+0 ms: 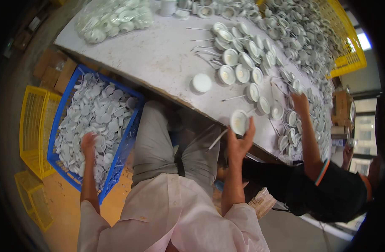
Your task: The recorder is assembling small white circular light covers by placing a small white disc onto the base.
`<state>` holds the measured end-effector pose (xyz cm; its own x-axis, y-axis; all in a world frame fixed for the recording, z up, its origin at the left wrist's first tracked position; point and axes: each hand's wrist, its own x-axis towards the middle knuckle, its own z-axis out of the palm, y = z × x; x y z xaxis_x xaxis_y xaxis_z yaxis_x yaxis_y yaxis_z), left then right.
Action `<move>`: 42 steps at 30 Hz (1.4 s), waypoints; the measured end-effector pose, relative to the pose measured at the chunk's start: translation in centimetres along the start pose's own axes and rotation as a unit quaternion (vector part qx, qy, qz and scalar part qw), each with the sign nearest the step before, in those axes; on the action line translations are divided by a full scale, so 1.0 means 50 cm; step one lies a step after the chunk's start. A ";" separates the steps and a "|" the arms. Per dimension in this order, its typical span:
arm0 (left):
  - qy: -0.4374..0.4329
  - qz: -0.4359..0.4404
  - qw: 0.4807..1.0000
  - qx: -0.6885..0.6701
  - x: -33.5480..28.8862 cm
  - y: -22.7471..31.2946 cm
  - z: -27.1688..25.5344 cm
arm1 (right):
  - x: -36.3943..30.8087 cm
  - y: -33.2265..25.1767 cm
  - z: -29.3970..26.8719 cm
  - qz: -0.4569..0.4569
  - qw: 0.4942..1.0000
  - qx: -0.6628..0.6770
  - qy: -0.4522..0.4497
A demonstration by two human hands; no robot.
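My right hand [239,145] is closed around a white round lamp housing [239,122] at the table's near edge. Its open, cup-like side faces up, with a yellowish spot inside, and a white cable [218,139] hangs from it. On the left, my left hand [89,144] is over a blue crate [54,138] heaped with white round discs [91,111], some with short leads. Motion smears its fingers, so whether it holds a disc cannot be made out. A single white round cap [201,83] lies on the table in front of me.
Several cabled lamp housings [230,56] lie in rows on the white table [158,54]. A big heap of metallic round parts [297,33] fills its far right beside a yellow crate [354,46]. A co-worker's hand [300,103] reaches in from the right. Yellow crates [32,126] stand at left; a clear bag [114,19] holds parts.
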<state>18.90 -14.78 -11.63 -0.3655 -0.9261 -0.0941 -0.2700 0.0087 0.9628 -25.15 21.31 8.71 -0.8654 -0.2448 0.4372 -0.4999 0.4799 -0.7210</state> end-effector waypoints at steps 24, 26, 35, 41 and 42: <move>-0.255 0.000 0.958 -0.131 -0.125 0.434 0.448 | 0.196 -0.056 0.243 0.177 0.957 0.078 -0.217; -0.256 -0.001 0.959 -0.123 -0.123 0.433 0.445 | 0.196 -0.038 0.236 0.199 0.950 0.104 -0.216; -0.319 -0.062 0.923 -0.206 -0.129 0.455 0.473 | 0.158 -0.033 0.192 0.327 0.859 0.333 -0.210; -0.356 -0.091 0.905 -0.216 -0.127 0.511 0.490 | 0.077 -0.080 0.122 0.243 0.899 0.285 -0.227; -0.377 -0.095 0.898 -0.205 -0.125 0.515 0.494 | 0.056 -0.090 0.109 0.155 0.942 0.185 -0.231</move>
<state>-7.76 0.56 7.51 -0.8887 -0.3762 -0.2620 -0.0966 -0.4049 0.9092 -25.51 13.85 10.25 -0.8509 -0.5235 -0.0443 -0.1244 0.2827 -0.9511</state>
